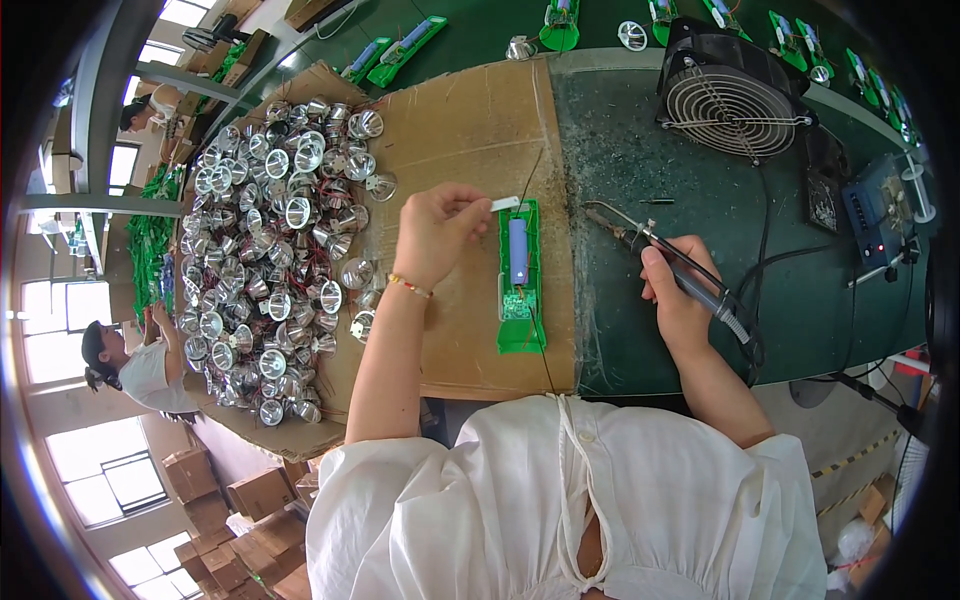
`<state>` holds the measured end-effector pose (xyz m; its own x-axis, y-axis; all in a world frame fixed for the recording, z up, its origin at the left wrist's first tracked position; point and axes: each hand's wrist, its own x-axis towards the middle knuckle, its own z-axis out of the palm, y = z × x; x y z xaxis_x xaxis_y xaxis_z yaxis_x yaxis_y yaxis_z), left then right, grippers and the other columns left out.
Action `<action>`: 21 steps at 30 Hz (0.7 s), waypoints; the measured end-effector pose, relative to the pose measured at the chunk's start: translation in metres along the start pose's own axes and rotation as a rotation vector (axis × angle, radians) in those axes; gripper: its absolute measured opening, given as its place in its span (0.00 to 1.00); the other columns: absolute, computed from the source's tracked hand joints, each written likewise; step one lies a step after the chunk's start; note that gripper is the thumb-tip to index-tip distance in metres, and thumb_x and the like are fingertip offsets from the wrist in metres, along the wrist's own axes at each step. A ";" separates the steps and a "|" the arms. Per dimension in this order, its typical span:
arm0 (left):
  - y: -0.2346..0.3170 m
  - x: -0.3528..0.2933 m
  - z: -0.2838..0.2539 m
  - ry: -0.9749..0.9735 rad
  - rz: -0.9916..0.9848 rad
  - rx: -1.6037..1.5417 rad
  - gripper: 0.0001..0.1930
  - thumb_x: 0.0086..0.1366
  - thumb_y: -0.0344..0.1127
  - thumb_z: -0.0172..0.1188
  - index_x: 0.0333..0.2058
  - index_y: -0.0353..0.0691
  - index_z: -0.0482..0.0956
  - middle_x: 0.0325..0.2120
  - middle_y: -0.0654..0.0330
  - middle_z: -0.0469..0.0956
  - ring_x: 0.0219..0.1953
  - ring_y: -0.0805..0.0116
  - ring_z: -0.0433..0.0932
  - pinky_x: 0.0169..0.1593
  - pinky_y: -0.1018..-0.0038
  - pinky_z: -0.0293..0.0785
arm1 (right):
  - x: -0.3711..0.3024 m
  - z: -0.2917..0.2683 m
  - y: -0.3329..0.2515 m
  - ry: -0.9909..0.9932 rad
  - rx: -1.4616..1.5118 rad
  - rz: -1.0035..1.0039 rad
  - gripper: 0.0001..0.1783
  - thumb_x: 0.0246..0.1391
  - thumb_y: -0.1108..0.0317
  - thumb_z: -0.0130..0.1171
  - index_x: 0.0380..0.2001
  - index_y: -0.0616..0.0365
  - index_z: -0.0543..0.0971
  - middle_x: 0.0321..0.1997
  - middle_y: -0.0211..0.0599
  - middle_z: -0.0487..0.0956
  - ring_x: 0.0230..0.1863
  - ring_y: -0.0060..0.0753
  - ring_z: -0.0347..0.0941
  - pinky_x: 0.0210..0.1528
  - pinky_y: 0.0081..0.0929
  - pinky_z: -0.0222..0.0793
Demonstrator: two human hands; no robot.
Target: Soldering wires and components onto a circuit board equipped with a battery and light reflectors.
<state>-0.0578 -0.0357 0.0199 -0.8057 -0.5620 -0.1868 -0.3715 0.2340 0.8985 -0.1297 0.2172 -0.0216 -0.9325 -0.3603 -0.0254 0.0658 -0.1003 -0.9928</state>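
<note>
My left hand (438, 232) pinches a small white rectangular piece (506, 203) between thumb and fingertips, at the far end of a green plastic housing (522, 338). In the housing, which lies lengthwise before me, sit a purple-blue cylindrical battery cell (518, 252) and a green circuit board (520, 304). A thin dark wire crosses over the housing. To the right, my right hand (684, 290) grips a soldering iron (698, 290) like a pen. Its tip points far left, apart from the housing, with a thin curved tube fixed alongside.
Silver reflector cups with red wires (270, 250) are heaped at left on a cardboard sheet (455, 140). A black fan (735, 112) and a blue soldering station (876, 212) stand at right. More green housings (408, 50) lie along the far side. Other people are beyond the left edge.
</note>
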 end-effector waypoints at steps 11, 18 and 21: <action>0.014 0.011 0.027 -0.002 0.215 0.493 0.09 0.50 0.34 0.62 0.28 0.35 0.77 0.18 0.56 0.77 0.23 0.64 0.77 0.30 0.72 0.72 | 0.002 0.000 -0.001 0.009 -0.002 0.007 0.09 0.50 0.68 0.60 0.29 0.61 0.71 0.20 0.29 0.73 0.18 0.14 0.66 0.19 0.12 0.63; 0.006 -0.026 0.011 0.311 0.252 0.258 0.15 0.49 0.33 0.66 0.34 0.35 0.73 0.30 0.55 0.73 0.26 0.69 0.74 0.30 0.74 0.71 | 0.002 -0.002 0.003 0.029 -0.017 0.014 0.09 0.50 0.68 0.60 0.29 0.61 0.71 0.20 0.30 0.73 0.18 0.14 0.66 0.19 0.12 0.63; 0.017 -0.082 0.018 0.183 0.575 0.589 0.28 0.47 0.38 0.68 0.47 0.39 0.70 0.48 0.53 0.66 0.45 0.62 0.70 0.41 0.72 0.70 | -0.001 -0.002 -0.003 0.036 -0.012 0.016 0.09 0.50 0.68 0.60 0.29 0.61 0.71 0.20 0.30 0.73 0.17 0.14 0.66 0.19 0.12 0.62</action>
<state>-0.0061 0.0285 0.0436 -0.8745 -0.3362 0.3497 -0.1466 0.8703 0.4702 -0.1301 0.2197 -0.0188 -0.9434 -0.3286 -0.0456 0.0772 -0.0836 -0.9935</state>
